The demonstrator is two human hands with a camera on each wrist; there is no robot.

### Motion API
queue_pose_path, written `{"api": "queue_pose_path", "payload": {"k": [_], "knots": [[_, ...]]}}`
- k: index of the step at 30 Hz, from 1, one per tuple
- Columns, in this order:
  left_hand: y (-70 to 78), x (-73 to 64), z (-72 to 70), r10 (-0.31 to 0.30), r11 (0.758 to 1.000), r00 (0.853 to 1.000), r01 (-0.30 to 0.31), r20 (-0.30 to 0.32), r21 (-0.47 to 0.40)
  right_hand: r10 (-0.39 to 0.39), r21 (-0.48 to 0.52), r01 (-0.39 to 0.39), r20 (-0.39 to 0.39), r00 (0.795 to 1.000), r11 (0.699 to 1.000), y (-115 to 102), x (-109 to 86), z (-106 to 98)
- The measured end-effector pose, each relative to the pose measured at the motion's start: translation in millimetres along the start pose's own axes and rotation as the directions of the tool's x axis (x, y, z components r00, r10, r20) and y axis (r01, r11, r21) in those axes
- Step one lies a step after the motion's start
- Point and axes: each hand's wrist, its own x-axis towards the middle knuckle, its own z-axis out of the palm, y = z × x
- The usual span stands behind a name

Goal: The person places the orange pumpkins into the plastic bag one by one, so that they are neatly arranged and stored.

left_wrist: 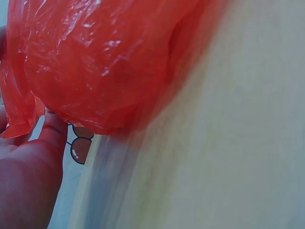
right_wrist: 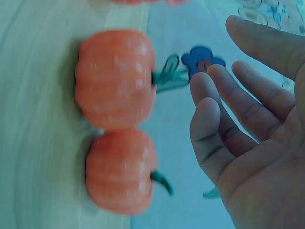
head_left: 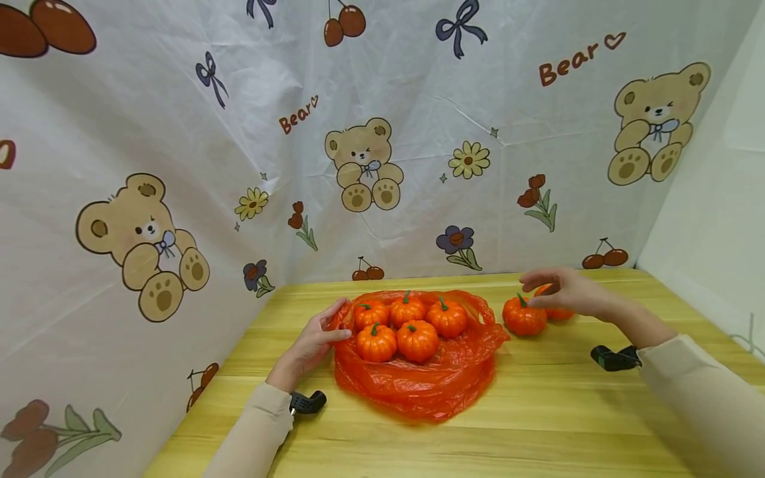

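A red plastic bag (head_left: 412,392) stands with its mouth spread wide, and several small orange pumpkins (head_left: 417,341) with green stems sit inside. My left hand (head_left: 311,342) pinches the bag's left rim, thumb over the edge; in the left wrist view the red film (left_wrist: 95,62) runs between thumb and fingers. To the right of the bag, two more pumpkins stand side by side on the table: a nearer one (head_left: 524,317) and one behind it (head_left: 560,313), partly hidden by my right hand (head_left: 570,290). That hand hovers over them, fingers loosely bent and apart from the stems in the right wrist view.
The wooden table (head_left: 538,411) ends at a white cloth (head_left: 418,226) printed with bears, flowers and cherries, which hangs behind and to the left. A white wall (head_left: 711,219) rises on the right, with a thin pale cord (head_left: 750,338) near the table's right edge.
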Motion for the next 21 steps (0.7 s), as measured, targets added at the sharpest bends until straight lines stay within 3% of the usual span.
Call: {"api": "queue_pose_path", "payload": {"k": [9, 21], "knots": [[0.1, 0.9, -0.3, 0.013, 1.000, 1.000, -0.013, 0.016, 0.012, 0.014, -0.041, -0.017, -0.073, 0.997, 0.999, 22, -4.5, -22], [-1.0, 0.1, 0.1, 0.007, 0.999, 1.000, -0.007, 0.005, 0.031, 0.056, -0.032, -0.059, -0.086, 0.995, 0.998, 56, -4.9, -31]]}}
